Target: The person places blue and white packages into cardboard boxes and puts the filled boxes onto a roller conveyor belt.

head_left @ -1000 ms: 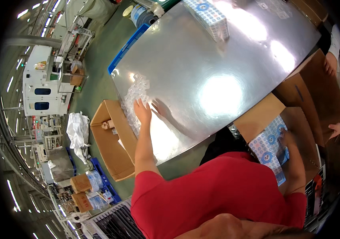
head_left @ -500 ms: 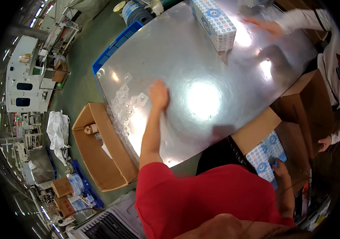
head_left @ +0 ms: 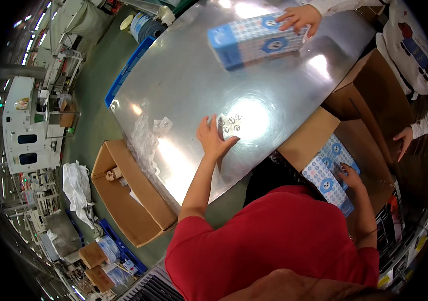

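Note:
My left hand is over the metal table, thumb and fingers against the edges of a small clear plastic piece with several round spots. To its left lies a loose pile of similar clear plastic pieces, with a single piece at its edge. My right hand is inside an open cardboard carton, its fingers curled at a small greyish, see-through thing too unclear to name. Under that hand are blue-and-white patterned boxes.
Across the metal table, a co-worker's hand rests on a long blue-and-white box; their other hand is beside another open carton. An open brown carton stands at the table's left edge. A blue crate borders the far left.
My left hand has moved right from the pile, and the clear piece now shows at its fingers. The co-worker has turned the long box sideways. My right hand stays in the carton.

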Available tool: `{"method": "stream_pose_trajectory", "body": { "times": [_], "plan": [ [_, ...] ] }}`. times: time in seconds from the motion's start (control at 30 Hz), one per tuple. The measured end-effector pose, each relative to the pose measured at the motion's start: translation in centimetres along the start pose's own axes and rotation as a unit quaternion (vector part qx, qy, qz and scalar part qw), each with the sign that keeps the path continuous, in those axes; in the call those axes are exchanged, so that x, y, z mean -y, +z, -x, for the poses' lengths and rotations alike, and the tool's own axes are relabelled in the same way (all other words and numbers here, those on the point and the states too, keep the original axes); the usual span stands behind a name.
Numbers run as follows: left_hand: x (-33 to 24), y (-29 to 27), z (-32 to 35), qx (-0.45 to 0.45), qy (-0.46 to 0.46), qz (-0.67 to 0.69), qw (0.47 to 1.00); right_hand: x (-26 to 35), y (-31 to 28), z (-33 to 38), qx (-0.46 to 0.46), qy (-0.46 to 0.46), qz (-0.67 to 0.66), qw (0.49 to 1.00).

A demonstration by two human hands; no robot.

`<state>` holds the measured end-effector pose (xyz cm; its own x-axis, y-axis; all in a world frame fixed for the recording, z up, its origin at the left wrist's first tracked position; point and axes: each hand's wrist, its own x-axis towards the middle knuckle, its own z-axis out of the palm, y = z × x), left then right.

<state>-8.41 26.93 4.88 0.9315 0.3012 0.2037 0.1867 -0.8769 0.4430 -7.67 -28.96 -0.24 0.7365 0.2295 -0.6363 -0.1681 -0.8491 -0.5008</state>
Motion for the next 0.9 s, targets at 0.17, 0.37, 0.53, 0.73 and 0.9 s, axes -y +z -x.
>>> {"method": "stream_pose_trajectory", "body": {
  "times": [0.17, 0.37, 0.53, 0.73, 0.9],
  "plan": [
    [-2.0, 4.5, -4.2, 0.059, 0.129, -0.053, 0.988, -2.2, 1.0, 2.4, -0.016, -0.027, 0.011, 0.999],
    [-0.3, 7.8, -7.9, -0.048, 0.218, -0.015, 0.975, 0.9, -0.1, 7.4, -0.071, -0.015, 0.025, 0.997],
    [-5.5, 5.9, -9.9, -0.081, 0.250, 0.075, 0.962, 8.2, -2.5, 8.1, -0.152, -0.066, -0.123, 0.978],
    [-24.3, 9.5, -4.2, 0.030, 0.538, 0.291, 0.791, 15.8, -1.8, 2.0, -0.074, -0.055, -0.685, 0.723],
    [-31.6, 15.5, 0.8, 0.149, 0.620, 0.273, 0.721, 10.1, 0.7, -0.8, 0.050, -0.118, -0.840, 0.527]
  ]
}}
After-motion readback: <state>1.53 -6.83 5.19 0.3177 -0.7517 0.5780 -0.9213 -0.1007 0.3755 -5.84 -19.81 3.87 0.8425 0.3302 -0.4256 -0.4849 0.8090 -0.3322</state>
